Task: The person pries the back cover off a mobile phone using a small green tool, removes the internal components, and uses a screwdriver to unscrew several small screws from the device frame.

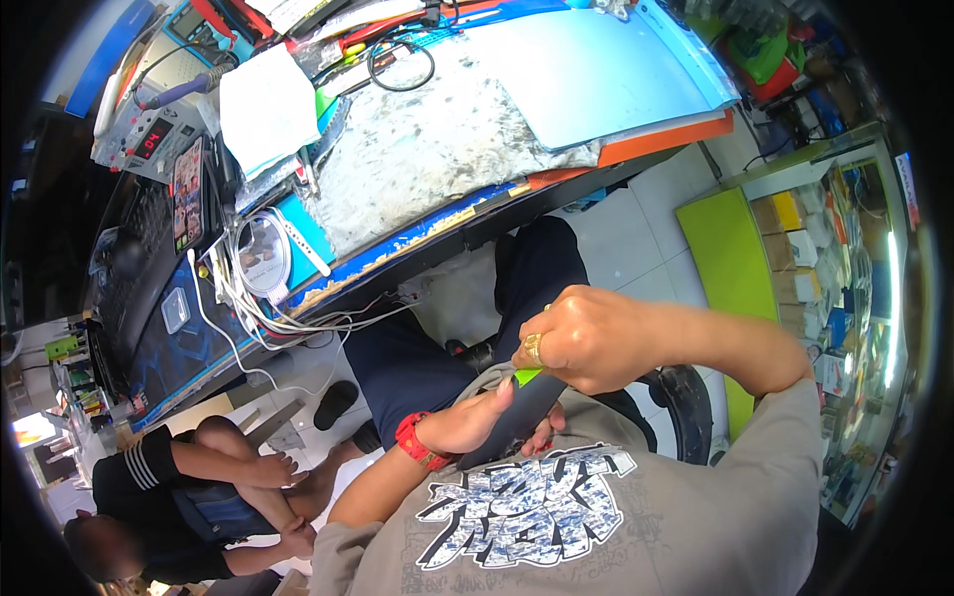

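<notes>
A cluttered workbench [427, 149] is seen above the lap, strewn with cables [397, 60] and papers [263, 104]. To the right, a glass display case [845, 258] is stocked with small boxes. Against the chest, a dark flat device [517, 417] is gripped from below by the left hand [472, 422], while a green tab [527, 376] at its upper end is pinched by the right hand [586, 338].
</notes>
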Demonstrator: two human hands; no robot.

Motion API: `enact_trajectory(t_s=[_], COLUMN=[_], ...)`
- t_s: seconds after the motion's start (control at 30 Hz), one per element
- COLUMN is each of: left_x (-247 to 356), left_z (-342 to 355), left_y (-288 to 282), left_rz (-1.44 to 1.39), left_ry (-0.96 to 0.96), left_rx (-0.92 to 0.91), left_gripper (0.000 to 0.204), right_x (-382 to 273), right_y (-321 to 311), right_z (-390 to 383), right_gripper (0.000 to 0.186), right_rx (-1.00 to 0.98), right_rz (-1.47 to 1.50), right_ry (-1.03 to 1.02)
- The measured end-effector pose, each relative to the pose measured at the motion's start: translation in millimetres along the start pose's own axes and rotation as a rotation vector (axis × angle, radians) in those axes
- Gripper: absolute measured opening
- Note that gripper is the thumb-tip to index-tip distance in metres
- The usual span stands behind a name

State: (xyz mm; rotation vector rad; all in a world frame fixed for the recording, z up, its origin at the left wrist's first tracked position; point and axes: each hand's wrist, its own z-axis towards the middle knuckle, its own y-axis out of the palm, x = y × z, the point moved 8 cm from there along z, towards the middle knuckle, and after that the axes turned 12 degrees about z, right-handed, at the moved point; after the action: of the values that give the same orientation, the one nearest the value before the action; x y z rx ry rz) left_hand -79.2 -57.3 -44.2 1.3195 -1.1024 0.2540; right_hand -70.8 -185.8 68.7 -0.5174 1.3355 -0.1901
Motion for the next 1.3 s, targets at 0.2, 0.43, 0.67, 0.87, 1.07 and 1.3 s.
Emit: enact_trajectory(t_s=[0.2,0.43,0.67,0.87,1.07,1.3], left_x=[-7,15,53,69,70,74], left_z=[0,-79,-99,-67,-50,-38], left_y=[-5,-39,-91,-80,-77,-78], left_rz=[-0.131,-0.437,0.264,0.512,0.472,0.527], left_ry=[-0.062,0.218,-0.133,-0.273,-0.250,-0.274], left_rx=[-0.043,0.294,0.691,0.404,0.328,0.317], left_gripper=[0.099,0.071,0.039,0.038,0.051,0.058], right_x=[14,41,33,18,27,30], right_y=[-2,10,77,97,73,71], right_z=[4,-66,-67,-54,-34,-44], right_gripper=[0.013,0.016,0.014,0.015,0.021,0.017], right_rx=[-0.149,0.258,0.554,0.577,0.439,0.459], right_rz=[0.141,0.423,0.543,0.483,0.579,0.701], right_ry=[0.133,0.559,0.541,0.427,0.624,0.649])
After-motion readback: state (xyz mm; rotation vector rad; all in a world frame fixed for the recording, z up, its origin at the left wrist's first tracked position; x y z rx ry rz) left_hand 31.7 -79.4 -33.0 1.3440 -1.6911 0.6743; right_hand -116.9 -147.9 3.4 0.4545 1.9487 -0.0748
